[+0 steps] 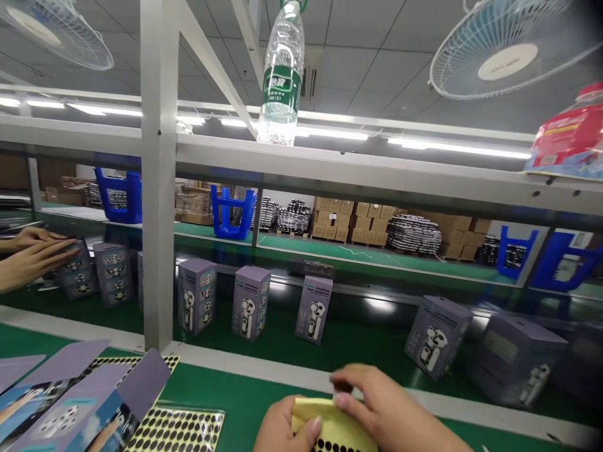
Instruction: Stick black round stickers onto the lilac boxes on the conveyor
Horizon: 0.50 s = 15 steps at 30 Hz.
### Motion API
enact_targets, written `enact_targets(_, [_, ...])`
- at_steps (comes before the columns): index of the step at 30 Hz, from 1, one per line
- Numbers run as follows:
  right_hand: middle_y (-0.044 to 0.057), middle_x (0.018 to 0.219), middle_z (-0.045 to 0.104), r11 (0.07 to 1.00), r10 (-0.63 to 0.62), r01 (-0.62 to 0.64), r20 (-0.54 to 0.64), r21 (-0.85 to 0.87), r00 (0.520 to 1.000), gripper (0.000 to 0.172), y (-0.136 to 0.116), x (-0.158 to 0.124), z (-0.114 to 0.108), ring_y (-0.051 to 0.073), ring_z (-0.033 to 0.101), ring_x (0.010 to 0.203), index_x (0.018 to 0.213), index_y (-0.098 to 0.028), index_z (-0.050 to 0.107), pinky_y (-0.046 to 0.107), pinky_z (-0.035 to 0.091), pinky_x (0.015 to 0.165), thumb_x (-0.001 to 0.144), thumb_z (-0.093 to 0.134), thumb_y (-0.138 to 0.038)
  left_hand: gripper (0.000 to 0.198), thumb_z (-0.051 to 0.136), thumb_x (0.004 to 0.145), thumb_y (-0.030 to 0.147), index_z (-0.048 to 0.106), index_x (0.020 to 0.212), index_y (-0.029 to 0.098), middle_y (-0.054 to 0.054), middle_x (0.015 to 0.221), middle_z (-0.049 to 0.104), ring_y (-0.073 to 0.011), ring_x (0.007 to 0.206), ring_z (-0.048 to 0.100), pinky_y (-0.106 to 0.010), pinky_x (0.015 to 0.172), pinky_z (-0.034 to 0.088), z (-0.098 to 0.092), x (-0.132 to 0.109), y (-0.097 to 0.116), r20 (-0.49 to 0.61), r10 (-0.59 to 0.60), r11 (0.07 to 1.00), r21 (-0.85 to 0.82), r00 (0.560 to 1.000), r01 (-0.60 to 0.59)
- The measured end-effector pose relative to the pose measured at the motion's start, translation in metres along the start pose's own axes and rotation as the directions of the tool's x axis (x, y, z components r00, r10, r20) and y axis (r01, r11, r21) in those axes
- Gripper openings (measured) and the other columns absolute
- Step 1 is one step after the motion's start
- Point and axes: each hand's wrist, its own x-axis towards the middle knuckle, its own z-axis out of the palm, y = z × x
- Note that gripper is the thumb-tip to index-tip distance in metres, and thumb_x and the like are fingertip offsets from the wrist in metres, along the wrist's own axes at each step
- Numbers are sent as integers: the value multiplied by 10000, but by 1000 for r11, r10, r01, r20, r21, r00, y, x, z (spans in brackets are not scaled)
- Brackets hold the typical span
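Both my hands are closed on a bent yellow sticker sheet [330, 427], its black dots showing along the lower edge. My left hand [282, 427] grips it from below, and my right hand [386, 402] pinches the top edge from above. The sheet sits right at the bottom of my view, over the smooth green worktop [245, 389]. My right fingers [348, 380] are just short of a long pale metal rail [282, 367]. Left of my hands lies a flat, glossy sheet of black dots [176, 430], partly under some flattened purple cartons [80, 402]. Past the rail, upright purple boxes [252, 303] stand on a lower green belt [367, 345] in a spaced row. Far left, a co-worker's hands [35, 257] touch one box [78, 270].
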Motion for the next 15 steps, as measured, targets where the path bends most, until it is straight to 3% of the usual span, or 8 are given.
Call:
enact_targets(2, [27, 829, 696, 998, 41, -44, 64, 49, 997, 376, 4, -16, 23, 167, 612, 748, 842, -202, 697, 246, 410, 642, 954, 440, -453, 674, 702, 659, 674, 688, 971, 77, -129, 844, 702, -272, 805, 630, -317, 704, 465, -1, -4, 6, 14, -42, 999, -11, 999, 43])
enact_targets(4, [15, 732, 666, 997, 42, -45, 59, 57, 997, 367, 8, -21, 34, 144, 565, 665, 738, -181, 663, 242, 342, 575, 941, 465, -415, 628, 647, 731, 663, 679, 975, 85, -96, 810, 680, -230, 753, 603, -293, 660, 449, -1, -8, 11, 23, -69, 998, 2, 997, 69])
enact_targets(8, [4, 772, 661, 996, -5, 1, 43, 88, 999, 285, 11, -23, 30, 135, 546, 684, 782, -197, 680, 239, 299, 569, 899, 535, -413, 539, 592, 814, 604, 666, 954, 89, -54, 758, 628, -174, 678, 529, -267, 607, 408, -2, -12, 16, 14, -110, 992, 68, 994, 108])
enact_targets(11, [-10, 837, 675, 990, -43, 39, 24, 132, 999, 226, 9, -25, 25, 139, 561, 739, 870, -238, 700, 234, 313, 599, 892, 554, -409, 507, 617, 801, 584, 669, 922, 95, -67, 789, 640, -190, 711, 540, -283, 640, 427, -3, -13, 16, 28, -117, 991, 71, 993, 115])
enact_targets(15, [-22, 802, 668, 989, -45, 47, -14, 142, 999, 203, 7, -25, 26, 124, 560, 721, 820, -230, 687, 224, 330, 609, 899, 544, -351, 507, 633, 791, 580, 674, 975, 109, -92, 872, 677, -222, 796, 573, -309, 713, 445, -5, -12, 15, 19, -103, 991, 88, 994, 101])
